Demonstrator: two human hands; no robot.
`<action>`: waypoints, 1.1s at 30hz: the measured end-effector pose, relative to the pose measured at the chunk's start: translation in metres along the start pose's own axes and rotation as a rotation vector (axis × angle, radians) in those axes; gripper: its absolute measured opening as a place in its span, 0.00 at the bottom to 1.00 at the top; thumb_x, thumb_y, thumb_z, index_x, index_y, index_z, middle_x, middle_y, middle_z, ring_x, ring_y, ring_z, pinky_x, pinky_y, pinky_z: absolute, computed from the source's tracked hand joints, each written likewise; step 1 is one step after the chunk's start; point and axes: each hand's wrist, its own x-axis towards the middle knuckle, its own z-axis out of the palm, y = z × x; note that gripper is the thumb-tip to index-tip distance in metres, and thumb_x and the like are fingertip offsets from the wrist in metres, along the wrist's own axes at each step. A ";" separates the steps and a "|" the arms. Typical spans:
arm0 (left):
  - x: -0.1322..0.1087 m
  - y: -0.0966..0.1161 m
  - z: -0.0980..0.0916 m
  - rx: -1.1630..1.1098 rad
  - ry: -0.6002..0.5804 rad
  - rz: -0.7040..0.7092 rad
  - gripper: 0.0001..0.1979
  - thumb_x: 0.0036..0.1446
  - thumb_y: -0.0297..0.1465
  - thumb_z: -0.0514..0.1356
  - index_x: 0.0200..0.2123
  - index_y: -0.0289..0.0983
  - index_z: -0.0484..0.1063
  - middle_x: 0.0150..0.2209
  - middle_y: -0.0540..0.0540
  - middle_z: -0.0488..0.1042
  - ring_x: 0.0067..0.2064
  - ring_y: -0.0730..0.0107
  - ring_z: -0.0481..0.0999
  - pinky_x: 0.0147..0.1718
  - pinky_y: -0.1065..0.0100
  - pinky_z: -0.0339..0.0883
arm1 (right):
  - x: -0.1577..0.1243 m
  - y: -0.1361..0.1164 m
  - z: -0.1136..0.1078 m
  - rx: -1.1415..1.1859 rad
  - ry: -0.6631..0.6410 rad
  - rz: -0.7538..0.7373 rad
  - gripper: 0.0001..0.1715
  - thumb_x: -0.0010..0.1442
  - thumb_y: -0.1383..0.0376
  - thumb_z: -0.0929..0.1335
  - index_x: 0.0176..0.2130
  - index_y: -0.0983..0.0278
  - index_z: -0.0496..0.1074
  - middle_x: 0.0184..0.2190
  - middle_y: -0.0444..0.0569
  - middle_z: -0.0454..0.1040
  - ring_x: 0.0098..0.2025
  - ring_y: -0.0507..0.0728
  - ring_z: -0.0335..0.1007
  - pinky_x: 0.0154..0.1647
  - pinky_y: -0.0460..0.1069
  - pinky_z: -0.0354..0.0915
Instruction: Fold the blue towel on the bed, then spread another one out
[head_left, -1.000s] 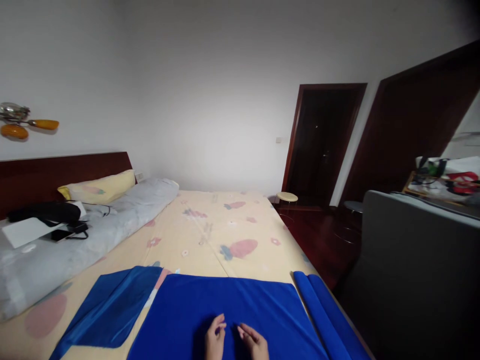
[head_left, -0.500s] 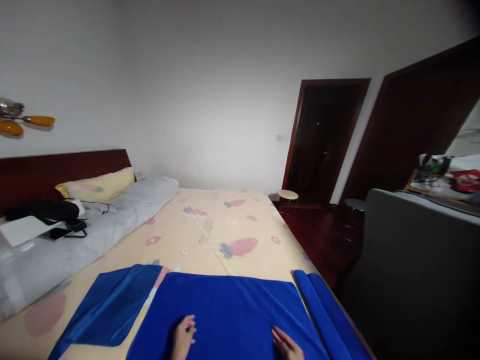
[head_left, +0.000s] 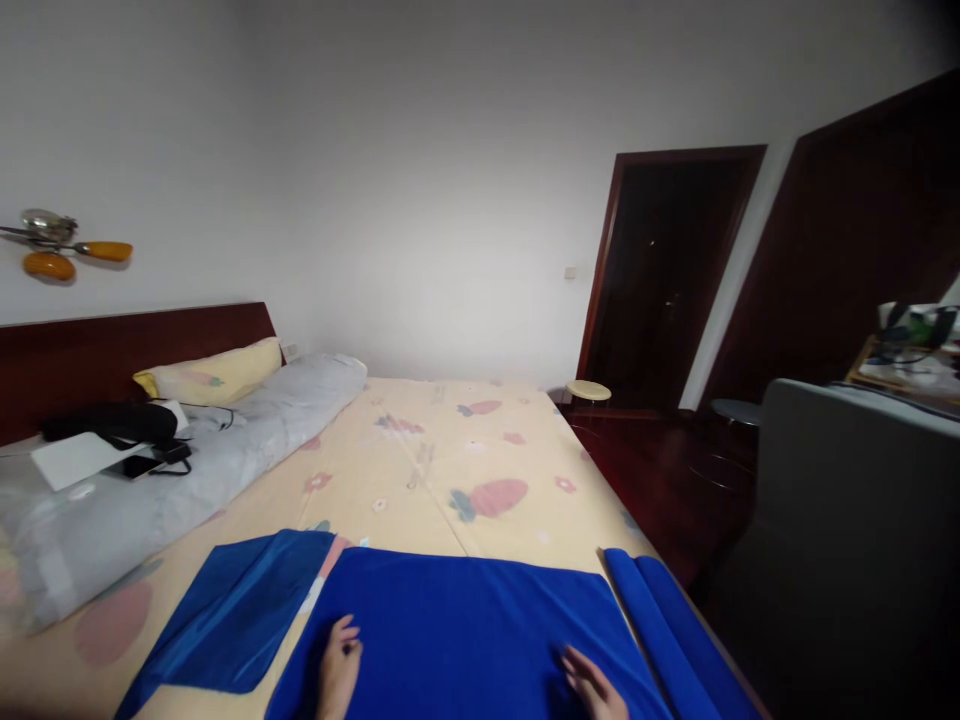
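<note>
A wide blue cloth [head_left: 457, 620] is spread on the bed in front of me, running out of the lower edge of the view. Over its left part is my left hand [head_left: 340, 662], fingers loosely curved and holding nothing I can see. My right hand [head_left: 592, 682] hovers at or just above the cloth's right side, fingers extended and slightly apart. Whether either hand touches the fabric is unclear. A darker blue folded cloth [head_left: 244, 610] lies to the left. Along the bed's right edge runs a rolled blue cloth [head_left: 667, 630].
The patterned bed sheet [head_left: 420, 450] extends to the far wall. A grey quilt [head_left: 225, 470] carries a black bag [head_left: 127, 425] and a phone [head_left: 141, 466], beside a yellow pillow [head_left: 217, 375]. Right of the bed stand a round stool [head_left: 589, 390] and a dark grey panel [head_left: 840, 540].
My left hand has moved left over the cloth, while my right hand has shifted slightly right. The room has slid rightward in view as my head turned left. The cloths look unchanged.
</note>
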 end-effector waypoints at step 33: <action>0.015 -0.005 0.053 0.458 -0.118 0.369 0.31 0.46 0.26 0.51 0.56 0.35 0.66 0.62 0.41 0.65 0.65 0.58 0.60 0.65 0.58 0.53 | 0.038 0.013 0.042 -0.346 0.008 -0.229 0.28 0.38 0.52 0.70 0.39 0.61 0.75 0.45 0.55 0.79 0.53 0.67 0.71 0.60 0.60 0.63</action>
